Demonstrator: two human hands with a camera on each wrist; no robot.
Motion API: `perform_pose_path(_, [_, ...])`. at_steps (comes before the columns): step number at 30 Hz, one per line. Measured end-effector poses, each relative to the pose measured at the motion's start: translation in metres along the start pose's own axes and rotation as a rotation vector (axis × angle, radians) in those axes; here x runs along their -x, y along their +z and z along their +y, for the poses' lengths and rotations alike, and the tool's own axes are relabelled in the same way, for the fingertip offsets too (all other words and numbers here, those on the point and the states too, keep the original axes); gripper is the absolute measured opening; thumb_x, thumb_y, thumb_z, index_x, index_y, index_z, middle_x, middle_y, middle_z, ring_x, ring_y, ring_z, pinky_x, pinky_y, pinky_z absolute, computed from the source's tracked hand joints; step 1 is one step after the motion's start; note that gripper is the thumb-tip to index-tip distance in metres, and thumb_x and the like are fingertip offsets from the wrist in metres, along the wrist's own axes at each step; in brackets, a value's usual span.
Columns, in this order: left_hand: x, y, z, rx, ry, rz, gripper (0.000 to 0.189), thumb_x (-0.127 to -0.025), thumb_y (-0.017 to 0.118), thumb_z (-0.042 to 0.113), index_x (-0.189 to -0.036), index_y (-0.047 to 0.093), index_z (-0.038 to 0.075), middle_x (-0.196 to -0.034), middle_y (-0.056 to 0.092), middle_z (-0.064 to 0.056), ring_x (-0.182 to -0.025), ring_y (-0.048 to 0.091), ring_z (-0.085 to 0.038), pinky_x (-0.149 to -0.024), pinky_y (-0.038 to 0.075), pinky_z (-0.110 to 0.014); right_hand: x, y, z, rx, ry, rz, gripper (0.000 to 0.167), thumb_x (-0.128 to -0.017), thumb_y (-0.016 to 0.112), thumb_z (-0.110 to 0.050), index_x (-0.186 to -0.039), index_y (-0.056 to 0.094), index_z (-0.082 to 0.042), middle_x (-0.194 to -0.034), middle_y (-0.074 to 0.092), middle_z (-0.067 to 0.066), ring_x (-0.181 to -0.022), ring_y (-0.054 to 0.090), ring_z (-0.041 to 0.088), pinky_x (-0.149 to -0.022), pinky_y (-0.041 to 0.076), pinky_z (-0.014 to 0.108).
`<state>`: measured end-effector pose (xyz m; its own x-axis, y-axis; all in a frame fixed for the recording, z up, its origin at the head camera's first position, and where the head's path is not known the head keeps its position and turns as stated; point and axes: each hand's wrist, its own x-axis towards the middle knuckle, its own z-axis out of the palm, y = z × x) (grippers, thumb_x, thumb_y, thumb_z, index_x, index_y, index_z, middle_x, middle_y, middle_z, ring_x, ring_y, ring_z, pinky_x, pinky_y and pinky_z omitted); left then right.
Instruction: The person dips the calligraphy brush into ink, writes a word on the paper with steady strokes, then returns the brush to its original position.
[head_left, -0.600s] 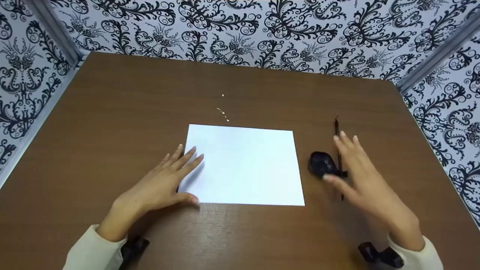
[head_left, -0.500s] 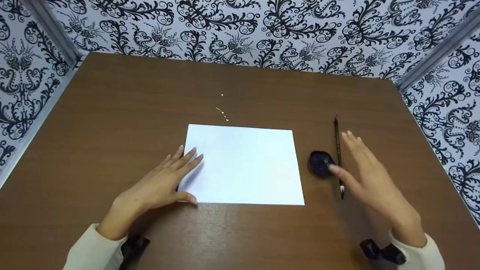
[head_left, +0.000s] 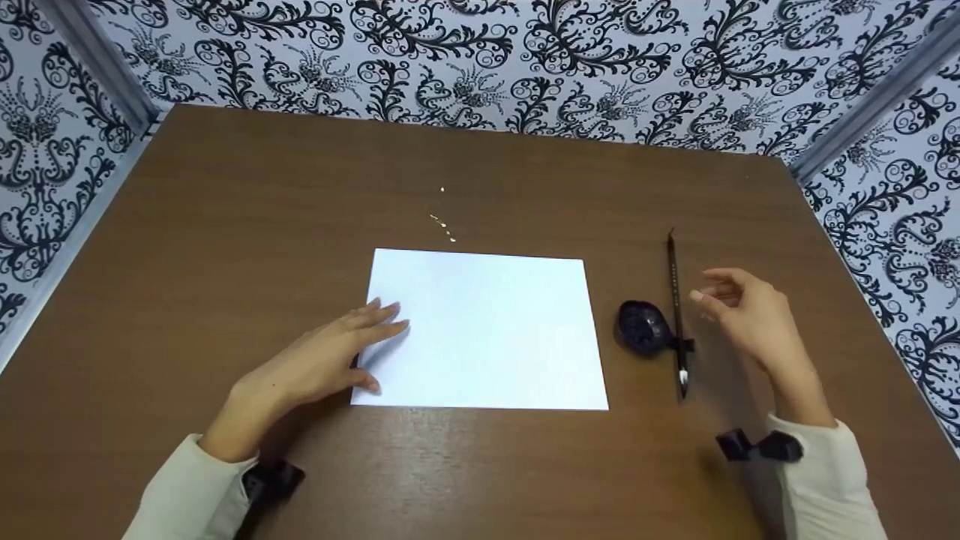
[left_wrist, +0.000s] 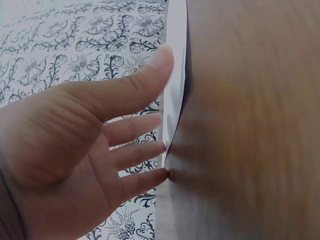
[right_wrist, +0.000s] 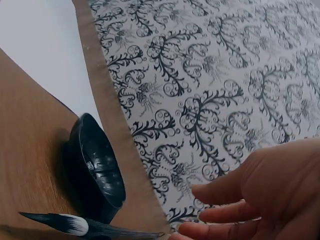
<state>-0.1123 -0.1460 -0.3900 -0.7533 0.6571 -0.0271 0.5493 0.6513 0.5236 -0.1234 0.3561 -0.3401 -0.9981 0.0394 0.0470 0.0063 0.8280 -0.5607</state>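
A white sheet of paper [head_left: 487, 337] lay flat near the middle of the brown tabletop [head_left: 262, 187], its longer sides facing twelve and six o'clock. At its nine o'clock edge, the left hand [head_left: 315, 367] reached over the margin with fingers extended and thumb apart from them, gripping nothing; whether every fingertip pressed on the paper could not be told. Just beyond the sheet at three o'clock sat a small black dish [head_left: 643, 328], whose glossy hollow showed from the right wrist. A dark-handled calligraphy brush [head_left: 673, 277] stood next along in the same direction, its hanging loop toward twelve o'clock and its tip, dark beyond a pale band, toward six, with the shaft crossing a short tab on the dish. The right hand [head_left: 754, 315] hovered at about two o'clock from the dish, near the brush but clear of it, fingers loosely bent, thumb apart from them and nothing in its grasp. Both arms wore cream sleeves [head_left: 191, 487] with black devices [head_left: 271, 484] at the wrists. A few pale flecks [head_left: 443, 225] dotted the wood off the paper's eleven to twelve o'clock side. Panels [head_left: 465, 60] with black scrolls on white rose past the far edge at twelve o'clock.
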Motion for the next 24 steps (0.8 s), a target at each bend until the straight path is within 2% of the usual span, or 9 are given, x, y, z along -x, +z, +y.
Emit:
perform_pose_path(2, [0.000, 0.001, 0.000, 0.016, 0.010, -0.014, 0.074, -0.076, 0.078, 0.016, -0.142, 0.045, 0.006, -0.153, 0.029, -0.013, -0.140, 0.022, -0.037, -0.105, 0.029, -0.055, -0.006, 0.000, 0.005, -0.029, 0.068, -0.069, 0.051, -0.093, 0.062, -0.030, -0.128, 0.053, 0.007, -0.107, 0.066, 0.024, -0.089, 0.067, 0.030, -0.066, 0.051, 0.018])
perform_pose_path(6, [-0.002, 0.003, 0.002, 0.035, 0.016, -0.024, 0.071, -0.078, 0.076, 0.014, -0.142, 0.046, 0.005, -0.154, 0.027, -0.014, -0.141, 0.019, -0.037, -0.105, 0.029, -0.054, -0.013, 0.004, 0.011, -0.055, 0.155, -0.163, 0.052, -0.092, 0.064, -0.031, -0.127, 0.054, 0.007, -0.108, 0.065, 0.024, -0.085, 0.067, 0.026, -0.068, 0.052, 0.024])
perform_pose_path(8, [-0.003, 0.004, 0.003, 0.040, 0.019, -0.021, 0.071, -0.078, 0.075, 0.014, -0.141, 0.046, 0.005, -0.154, 0.026, -0.013, -0.141, 0.019, -0.036, -0.105, 0.031, -0.053, -0.014, 0.006, 0.013, -0.047, 0.170, -0.172, 0.051, -0.091, 0.065, -0.030, -0.125, 0.055, 0.007, -0.106, 0.066, 0.022, -0.082, 0.067, 0.023, -0.067, 0.051, 0.024])
perform_pose_path(15, [-0.003, 0.008, 0.009, 0.005, 0.046, -0.013, 0.074, -0.075, 0.078, 0.019, -0.140, 0.046, 0.001, -0.153, 0.027, -0.017, -0.140, 0.021, -0.039, -0.102, 0.036, -0.052, -0.017, 0.015, 0.012, -0.183, 0.248, -0.235, 0.050, -0.090, 0.067, -0.021, -0.125, 0.050, 0.010, -0.105, 0.062, 0.020, -0.081, 0.067, 0.017, -0.071, 0.055, 0.027])
perform_pose_path(20, [-0.004, 0.010, 0.016, -0.087, 0.052, 0.010, 0.079, -0.069, 0.081, 0.025, -0.137, 0.049, -0.002, -0.149, 0.035, -0.019, -0.137, 0.029, -0.039, -0.101, 0.038, -0.050, -0.018, 0.020, 0.012, -0.149, 0.250, -0.243, 0.053, -0.090, 0.068, -0.022, -0.128, 0.048, 0.010, -0.104, 0.062, 0.020, -0.080, 0.067, 0.019, -0.070, 0.055, 0.027])
perform_pose_path(24, [-0.005, 0.011, 0.018, -0.115, 0.059, 0.011, 0.076, -0.069, 0.080, 0.024, -0.134, 0.052, -0.003, -0.147, 0.040, -0.017, -0.135, 0.035, -0.036, -0.099, 0.040, -0.047, -0.017, 0.022, 0.013, -0.090, 0.237, -0.227, 0.055, -0.089, 0.069, -0.024, -0.129, 0.049, 0.008, -0.102, 0.064, 0.019, -0.077, 0.068, 0.020, -0.067, 0.055, 0.027])
